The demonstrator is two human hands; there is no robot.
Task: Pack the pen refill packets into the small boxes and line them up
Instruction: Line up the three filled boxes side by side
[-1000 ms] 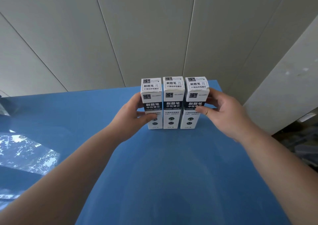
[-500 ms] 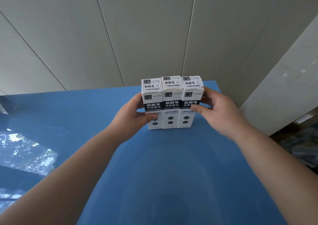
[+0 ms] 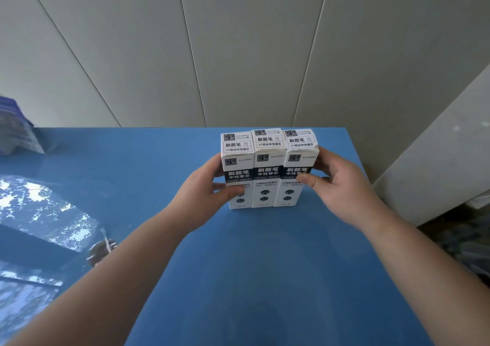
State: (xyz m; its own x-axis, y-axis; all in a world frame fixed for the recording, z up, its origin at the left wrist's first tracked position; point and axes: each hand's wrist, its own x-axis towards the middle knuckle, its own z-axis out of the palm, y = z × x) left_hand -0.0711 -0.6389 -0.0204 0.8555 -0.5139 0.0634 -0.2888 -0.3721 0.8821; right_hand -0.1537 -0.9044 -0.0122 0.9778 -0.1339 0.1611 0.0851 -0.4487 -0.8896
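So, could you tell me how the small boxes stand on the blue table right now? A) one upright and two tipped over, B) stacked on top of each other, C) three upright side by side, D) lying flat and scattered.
C: the left box, middle box and right box stand upright in a touching row, held between the left hand and right hand.

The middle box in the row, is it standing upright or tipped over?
Upright. The middle box stands on its short end on the blue table, closed top flap up, pressed between the left box and the right box.
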